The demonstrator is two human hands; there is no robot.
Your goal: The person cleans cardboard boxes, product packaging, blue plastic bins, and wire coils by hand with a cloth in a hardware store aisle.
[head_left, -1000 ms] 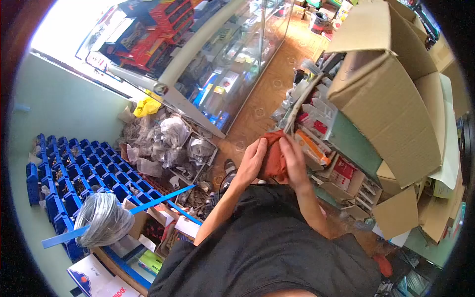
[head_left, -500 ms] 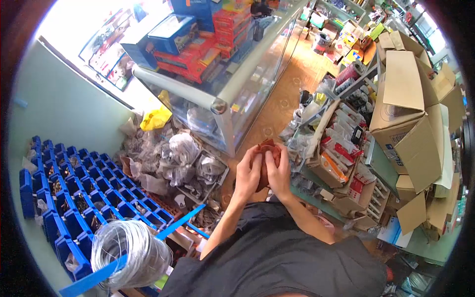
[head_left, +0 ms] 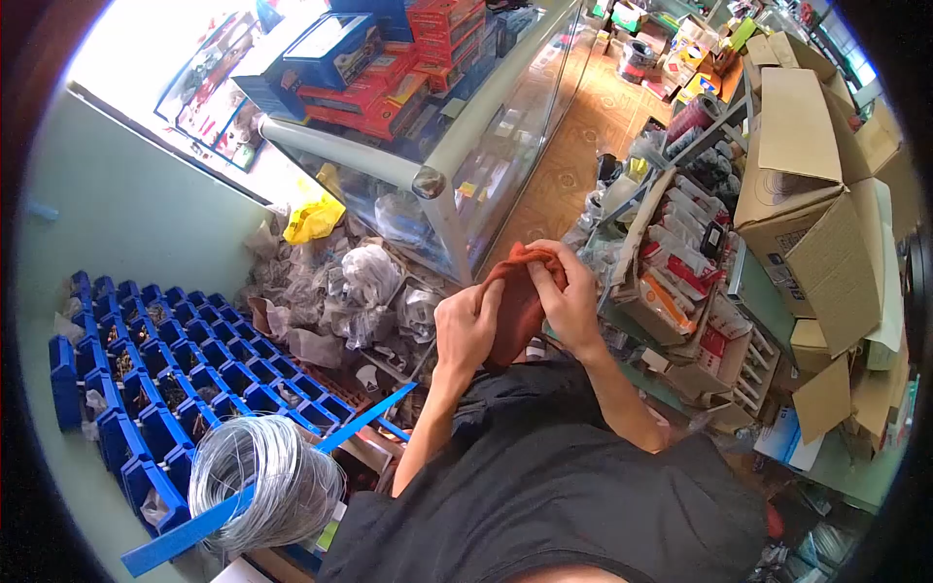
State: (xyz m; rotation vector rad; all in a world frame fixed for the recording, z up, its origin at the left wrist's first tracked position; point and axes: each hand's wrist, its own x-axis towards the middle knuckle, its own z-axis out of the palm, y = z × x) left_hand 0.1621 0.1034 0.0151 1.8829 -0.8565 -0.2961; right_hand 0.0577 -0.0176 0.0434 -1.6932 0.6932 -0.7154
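Note:
Between my hands a rust-red cloth [head_left: 518, 316] is spread, its upper edge bunched and its lower part hanging close over the front of the black shirt [head_left: 554, 466]. My left hand [head_left: 461, 328] pinches the cloth's left edge, thumb on top. At the upper right edge, my right hand [head_left: 573, 303] grips the fabric between thumb and curled fingers. Some fingertips are hidden behind the cloth.
Blue parts bins [head_left: 175, 389] line the left wall, near a coil of silver wire [head_left: 262, 486] and a blue strip [head_left: 364, 418]. A glass display case [head_left: 428, 185] stands ahead. Plastic bags [head_left: 364, 291] lie piled beside it. Cardboard boxes [head_left: 797, 194] crowd the right.
My hands have moved apart, the right one up and to the right. The cloth, bunched between them before, is now opened out wider. The view has shifted slightly.

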